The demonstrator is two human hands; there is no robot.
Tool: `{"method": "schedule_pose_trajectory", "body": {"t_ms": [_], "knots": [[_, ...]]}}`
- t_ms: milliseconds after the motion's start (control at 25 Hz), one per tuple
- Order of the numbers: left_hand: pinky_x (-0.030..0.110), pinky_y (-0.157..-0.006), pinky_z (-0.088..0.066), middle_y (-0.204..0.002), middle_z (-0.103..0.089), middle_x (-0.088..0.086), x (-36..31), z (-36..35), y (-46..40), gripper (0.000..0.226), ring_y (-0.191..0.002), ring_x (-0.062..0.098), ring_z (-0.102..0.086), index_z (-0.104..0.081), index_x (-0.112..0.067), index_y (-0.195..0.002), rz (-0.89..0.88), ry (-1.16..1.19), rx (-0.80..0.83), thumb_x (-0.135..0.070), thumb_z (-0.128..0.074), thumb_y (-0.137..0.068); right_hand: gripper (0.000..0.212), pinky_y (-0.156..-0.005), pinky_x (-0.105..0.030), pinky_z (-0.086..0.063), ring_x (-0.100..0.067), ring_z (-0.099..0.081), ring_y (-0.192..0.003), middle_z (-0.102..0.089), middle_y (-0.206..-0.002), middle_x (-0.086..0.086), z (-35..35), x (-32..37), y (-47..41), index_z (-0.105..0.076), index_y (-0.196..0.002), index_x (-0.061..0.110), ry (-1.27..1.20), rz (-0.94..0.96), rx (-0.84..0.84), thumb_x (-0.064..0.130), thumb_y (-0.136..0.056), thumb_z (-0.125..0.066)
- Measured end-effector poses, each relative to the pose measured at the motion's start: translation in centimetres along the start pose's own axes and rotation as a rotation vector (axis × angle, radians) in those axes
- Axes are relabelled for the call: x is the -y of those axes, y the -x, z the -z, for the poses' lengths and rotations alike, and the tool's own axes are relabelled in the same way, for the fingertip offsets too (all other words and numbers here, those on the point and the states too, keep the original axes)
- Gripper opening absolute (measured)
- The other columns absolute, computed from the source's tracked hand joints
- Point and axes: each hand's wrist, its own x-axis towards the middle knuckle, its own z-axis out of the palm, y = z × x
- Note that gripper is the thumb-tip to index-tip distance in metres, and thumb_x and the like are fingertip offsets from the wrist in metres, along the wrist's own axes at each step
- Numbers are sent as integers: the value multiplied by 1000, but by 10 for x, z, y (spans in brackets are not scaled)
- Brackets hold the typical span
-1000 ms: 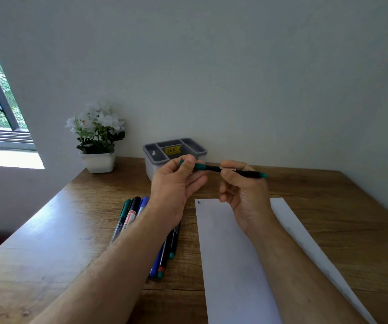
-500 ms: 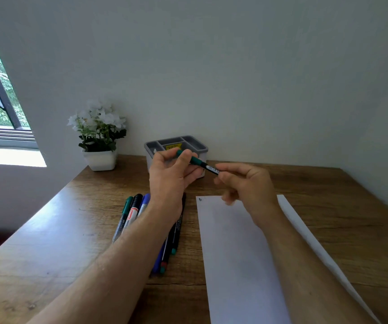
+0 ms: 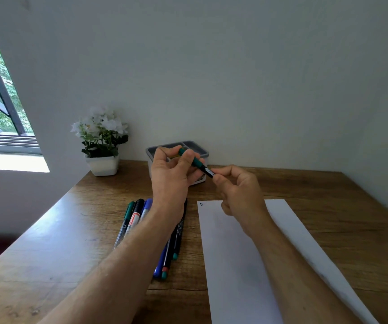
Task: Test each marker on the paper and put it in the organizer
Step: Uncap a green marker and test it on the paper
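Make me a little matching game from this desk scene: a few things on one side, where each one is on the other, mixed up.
Things:
1. green marker
2. flower pot
3. paper
4. organizer

Places:
A. at the wall, behind the hands
B. flat on the desk, under the right arm
C. held between both hands
D. back left corner, near the window

Pairs: 1-C, 2-D, 3-B, 4-A

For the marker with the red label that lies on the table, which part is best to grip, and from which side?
Likely its black cap end, pinched from above. That end points toward the wall and shows fully, while the left arm covers its lower barrel. A green marker and a blue one lie close on either side, so fingers should come down narrowly.
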Motion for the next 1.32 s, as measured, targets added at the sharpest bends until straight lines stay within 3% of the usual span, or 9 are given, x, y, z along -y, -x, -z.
{"method": "schedule_pose_trajectory", "body": {"t_ms": [120,280,440,560,720,920,1160,1240,1320], "knots": [[42,-83,-61,-98,-75,9,3,-5,4,33,-95,24,-75,-51,-24,-113,-11,-128,44,-5,-67,-92,14,-41,-22,-31,-6,-36,-44,-48,-53,9,-1,0,1,-69,-100,18,-104,-72,33,15,-100,-56],[31,-81,-61,-103,-73,-4,4,2,-2,36,-93,9,-72,-46,-29,-128,-209,-706,66,-23,-64,-97,14,-45,-25,-37,-8,-45,-50,-56,-63,1,-4,-4,1,-67,-104,25,-9,-61,36,19,-101,-54],[39,-105,-38,-136,-56,-5,6,10,-16,44,-130,18,-42,-45,-33,-139,-520,-1257,-142,-27,-57,-98,18,-58,-28,-44,-9,-54,-64,-59,-70,2,-2,-12,-4,-64,-106,30,42,-30,-127,18,-102,-51],[44,-104,-39,-145,-47,5,9,17,-22,49,-133,31,-40,-51,-27,-139,-285,-1469,-203,-39,-63,-93,17,-58,-26,-44,-9,-55,-67,-60,-75,2,-1,-15,-6,-62,-111,29,29,-35,-194,19,-102,-52],[32,-89,-43,-124,-68,3,6,23,-25,36,-108,20,-63,-59,-25,-133,-313,-1471,-181,-31,-59,-98,16,-60,-26,-44,-8,-57,-72,-62,-84,4,-1,-16,-8,-61,-111,31,28,-36,-199,21,-101,-53],[21,-82,-36,-120,-69,-1,-2,17,-24,34,-90,4,-50,-63,-28,-131,-247,-1375,-47,-25,-63,-97,16,-60,-24,-44,-5,-58,-70,-63,-82,5,-2,-18,-8,-59,-109,35,40,-8,-190,22,-101,-52],[26,-88,-43,-131,-60,1,4,19,-30,39,-103,11,-54,-61,-31,-130,-251,-1335,46,-26,-68,-93,21,-64,-28,-46,-7,-59,-73,-64,-80,2,-4,-17,-5,-55,-97,44,69,11,-180,24,-102,-51],[35,-100,-42,-139,-49,2,5,18,-29,40,-124,20,-48,-59,-35,-130,-376,-1384,8,-31,-69,-91,20,-65,-29,-47,-7,-60,-74,-65,-80,2,-5,-16,-6,-55,-100,44,71,15,-175,24,-102,-51],[33,-100,-46,-131,-54,-2,3,9,-24,31,-122,15,-51,-63,-32,-126,-516,-1272,-43,-36,-63,-95,18,-65,-29,-46,-7,-60,-73,-66,-80,2,-5,-16,-5,-58,-104,41,61,18,-156,24,-102,-51]]}}
